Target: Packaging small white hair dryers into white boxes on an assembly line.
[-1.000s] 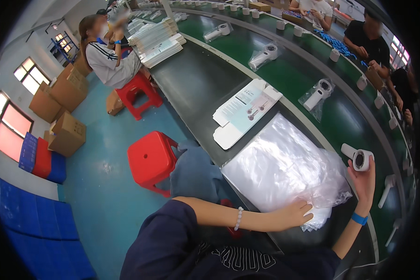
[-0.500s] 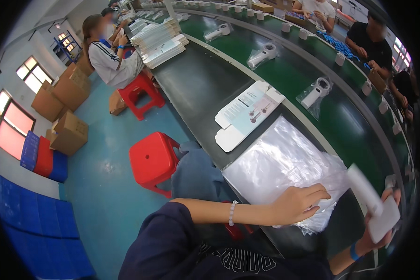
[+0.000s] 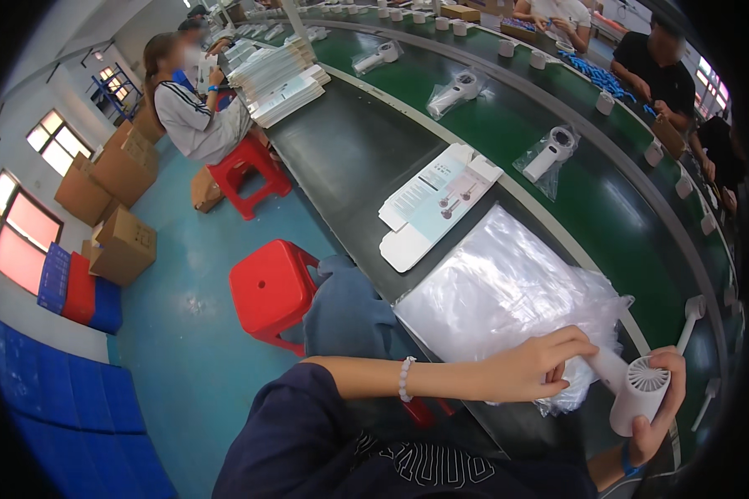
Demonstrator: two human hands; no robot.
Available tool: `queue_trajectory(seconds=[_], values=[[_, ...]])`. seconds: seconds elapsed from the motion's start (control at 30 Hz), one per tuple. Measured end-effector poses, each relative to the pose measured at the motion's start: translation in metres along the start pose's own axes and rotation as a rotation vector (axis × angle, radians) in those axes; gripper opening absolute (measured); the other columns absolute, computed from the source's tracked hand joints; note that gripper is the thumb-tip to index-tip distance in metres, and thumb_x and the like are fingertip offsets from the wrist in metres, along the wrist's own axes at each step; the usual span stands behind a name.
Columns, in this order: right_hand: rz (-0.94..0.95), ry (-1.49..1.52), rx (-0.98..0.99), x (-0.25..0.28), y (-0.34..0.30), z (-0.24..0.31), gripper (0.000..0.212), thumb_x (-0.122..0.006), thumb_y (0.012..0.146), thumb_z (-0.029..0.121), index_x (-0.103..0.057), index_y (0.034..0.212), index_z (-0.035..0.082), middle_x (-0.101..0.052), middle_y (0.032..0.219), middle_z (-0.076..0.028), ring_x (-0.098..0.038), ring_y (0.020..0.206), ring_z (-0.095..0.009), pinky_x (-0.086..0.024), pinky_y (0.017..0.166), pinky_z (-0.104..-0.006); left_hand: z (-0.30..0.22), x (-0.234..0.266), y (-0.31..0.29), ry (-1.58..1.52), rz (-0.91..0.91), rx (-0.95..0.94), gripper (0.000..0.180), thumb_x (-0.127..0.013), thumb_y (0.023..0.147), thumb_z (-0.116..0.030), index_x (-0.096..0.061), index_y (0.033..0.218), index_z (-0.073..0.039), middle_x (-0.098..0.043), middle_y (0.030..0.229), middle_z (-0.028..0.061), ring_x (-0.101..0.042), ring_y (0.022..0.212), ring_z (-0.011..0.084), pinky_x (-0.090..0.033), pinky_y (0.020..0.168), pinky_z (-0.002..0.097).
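Note:
At the lower right, my right hand [image 3: 666,391] is wrapped round a white handheld fan [image 3: 635,412]; its slatted round end faces up and its handle points left. My left hand [image 3: 545,366] rests over a stack of clear plastic bags [image 3: 495,291], its fingers curled together. Its fingertips reach the end of the fan's handle, and whether they pinch the handle or a bag is hidden. Beyond the bags lies a flattened printed box [image 3: 441,204], white and pale blue.
A green conveyor belt [image 3: 499,125] curves past on the right, carrying bagged fans [image 3: 549,158] and white parts [image 3: 605,102]. Stacked flat boxes [image 3: 279,83] stand farther along the dark table. Red stools [image 3: 270,283] are at left; co-workers [image 3: 195,116] sit along the line.
The fan in my right hand has turned, so its slatted end now faces up and its handle lies toward my left fingers. On the belt, the bagged fans have shifted slightly left.

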State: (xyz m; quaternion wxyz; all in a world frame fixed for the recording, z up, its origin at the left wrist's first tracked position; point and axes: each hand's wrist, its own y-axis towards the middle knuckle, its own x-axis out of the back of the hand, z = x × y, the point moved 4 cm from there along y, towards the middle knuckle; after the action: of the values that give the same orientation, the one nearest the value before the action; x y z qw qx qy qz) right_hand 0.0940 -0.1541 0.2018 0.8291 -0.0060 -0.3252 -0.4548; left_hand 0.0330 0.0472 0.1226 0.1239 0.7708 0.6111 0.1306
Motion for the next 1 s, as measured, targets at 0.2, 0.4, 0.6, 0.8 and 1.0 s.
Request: queue_trajectory(seconds=[0.2,0.4,0.6,0.8,1.0], values=[[0.005,0.110,-0.145,-0.050,0.013,0.007,0.058,-0.063,0.071,0.037,-0.045,0.113,0.001,-0.044,0.106,-0.008,-0.047,0.096,-0.018,-0.037,0.085,-0.0286,0.001,0.001,-0.005,0.003,0.011,-0.101,0.051,-0.064,0.076,0.008,-0.047,0.124,0.001,-0.044,0.120,0.0119,-0.059,0.078,0.0131,-0.051,0.068,0.0242],[-0.135,-0.179,-0.077,-0.051,0.010,0.017,0.055,-0.065,0.068,0.023,-0.048,0.116,0.001,-0.050,0.102,-0.008,-0.050,0.095,-0.019,-0.038,0.081,-0.0282,-0.005,0.005,-0.002,-0.277,-0.051,0.026,0.060,-0.064,0.078,0.006,-0.042,0.134,-0.002,-0.035,0.130,0.0115,-0.059,0.085,0.0123,-0.052,0.073,0.0234],[-0.088,-0.341,-0.051,-0.066,0.015,0.027,0.064,-0.066,0.065,0.010,-0.051,0.127,0.003,-0.052,0.093,-0.006,-0.052,0.086,-0.017,-0.039,0.069,-0.0252,-0.002,0.005,-0.003,-0.318,-0.076,-0.034,0.068,-0.067,0.076,0.008,-0.040,0.137,-0.004,-0.035,0.132,0.0112,-0.060,0.087,0.0113,-0.051,0.074,0.0218],[-0.040,-0.331,-0.098,-0.077,0.012,0.003,0.094,-0.063,0.072,0.064,-0.042,0.133,-0.004,-0.045,0.117,-0.021,-0.048,0.106,-0.035,-0.038,0.091,-0.0406,-0.017,0.011,-0.001,-0.308,-0.064,-0.004,0.068,-0.068,0.075,0.009,-0.042,0.137,-0.003,-0.036,0.131,0.0121,-0.060,0.084,0.0107,-0.050,0.073,0.0214],[0.084,-0.433,0.436,-0.084,0.025,0.012,0.095,-0.055,0.076,0.068,-0.037,0.138,-0.002,-0.032,0.141,-0.027,-0.035,0.129,-0.043,-0.029,0.104,-0.0463,-0.019,0.024,0.009,-0.891,-0.129,0.121,0.074,-0.066,0.075,0.010,-0.032,0.140,0.002,-0.042,0.135,0.0093,-0.059,0.087,0.0115,-0.051,0.076,0.0239]])
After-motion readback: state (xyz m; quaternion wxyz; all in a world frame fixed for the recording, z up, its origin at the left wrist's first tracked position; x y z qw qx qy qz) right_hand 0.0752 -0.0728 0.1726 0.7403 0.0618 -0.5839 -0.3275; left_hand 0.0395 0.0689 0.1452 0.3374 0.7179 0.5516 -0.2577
